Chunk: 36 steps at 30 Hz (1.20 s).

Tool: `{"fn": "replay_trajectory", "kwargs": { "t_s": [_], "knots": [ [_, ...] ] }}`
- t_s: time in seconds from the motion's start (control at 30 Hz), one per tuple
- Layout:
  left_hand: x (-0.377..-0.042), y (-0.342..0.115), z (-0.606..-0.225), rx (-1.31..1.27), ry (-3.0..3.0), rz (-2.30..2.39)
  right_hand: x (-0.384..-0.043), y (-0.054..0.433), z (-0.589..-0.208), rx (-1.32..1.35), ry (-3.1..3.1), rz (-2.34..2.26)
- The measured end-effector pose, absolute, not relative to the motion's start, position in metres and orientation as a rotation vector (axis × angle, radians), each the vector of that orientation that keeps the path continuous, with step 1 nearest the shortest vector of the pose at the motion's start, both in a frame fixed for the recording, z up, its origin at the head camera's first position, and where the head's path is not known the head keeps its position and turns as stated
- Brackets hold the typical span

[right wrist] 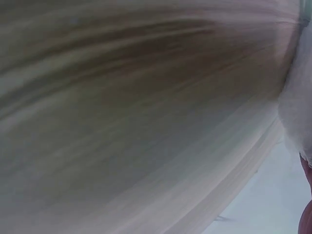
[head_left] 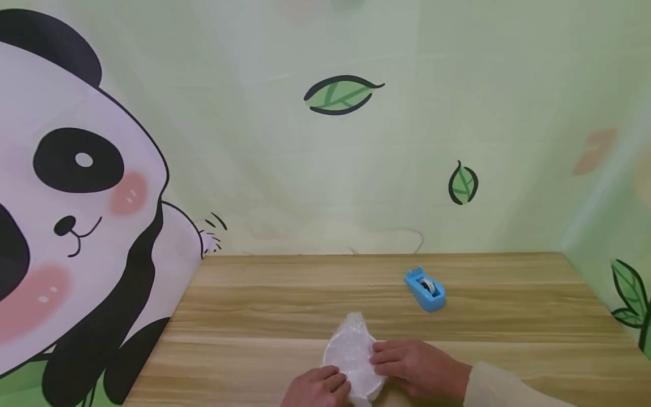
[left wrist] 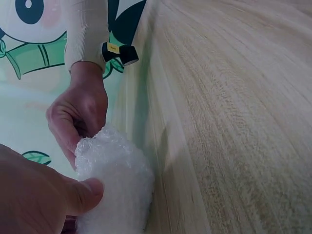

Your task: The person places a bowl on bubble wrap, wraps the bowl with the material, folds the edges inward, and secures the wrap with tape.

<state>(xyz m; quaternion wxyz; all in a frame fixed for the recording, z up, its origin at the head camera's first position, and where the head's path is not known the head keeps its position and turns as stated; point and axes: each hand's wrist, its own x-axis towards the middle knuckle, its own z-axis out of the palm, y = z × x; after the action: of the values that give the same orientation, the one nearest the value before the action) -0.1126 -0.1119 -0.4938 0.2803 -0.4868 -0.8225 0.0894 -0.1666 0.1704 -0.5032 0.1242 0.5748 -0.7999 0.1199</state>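
Note:
A whitish bubble-wrapped bundle [head_left: 351,359], roundish with a loose wrap end pointing away, is at the table's near side. My left hand [head_left: 316,388] holds its lower left edge; in the left wrist view the thumb [left wrist: 90,192] presses on the bubble wrap [left wrist: 117,175]. On the opposite side my right hand [head_left: 419,364] grips the right edge, fingers on top. The right wrist view catches only a strip of the wrap [right wrist: 298,107] at its right border. What lies inside the wrap cannot be made out.
A blue tape dispenser [head_left: 426,291] with a roll in it stands beyond the bundle, to the right. The wood-grain table [head_left: 254,305] ends at the back against a green cloth [head_left: 244,141] printed with a panda and leaves.

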Motion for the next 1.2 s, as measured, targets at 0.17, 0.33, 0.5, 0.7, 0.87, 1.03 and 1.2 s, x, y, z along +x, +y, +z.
{"fn": "replay_trajectory", "kwargs": {
  "t_s": [0.17, 0.33, 0.5, 0.7, 0.87, 1.03, 1.2],
  "knots": [
    [-0.111, -0.11, -0.495, -1.297, -2.262, 0.209, -0.163, 0.176, -0.506, 1.615, -2.308, 0.31],
    [-0.112, -0.108, -0.496, -1.254, -2.196, 0.221, -0.162, 0.183, -0.505, 1.546, -2.309, 0.299],
    [-0.11, -0.106, -0.494, -1.249, -2.211, 0.204, -0.169, 0.197, -0.496, 1.369, -2.479, 0.388],
    [-0.109, -0.106, -0.492, -1.247, -2.236, 0.195, -0.191, 0.213, -0.493, 1.098, -2.652, 0.438],
    [-0.11, -0.105, -0.493, -1.242, -2.226, 0.188, -0.21, 0.226, -0.495, 1.0, -2.621, 0.389],
    [-0.111, -0.105, -0.494, -1.26, -2.247, 0.174, -0.224, 0.236, -0.496, 0.866, -2.665, 0.387],
    [-0.112, -0.105, -0.492, -1.281, -2.263, 0.169, -0.232, 0.242, -0.496, 0.7, -2.756, 0.433]
  ]
}}
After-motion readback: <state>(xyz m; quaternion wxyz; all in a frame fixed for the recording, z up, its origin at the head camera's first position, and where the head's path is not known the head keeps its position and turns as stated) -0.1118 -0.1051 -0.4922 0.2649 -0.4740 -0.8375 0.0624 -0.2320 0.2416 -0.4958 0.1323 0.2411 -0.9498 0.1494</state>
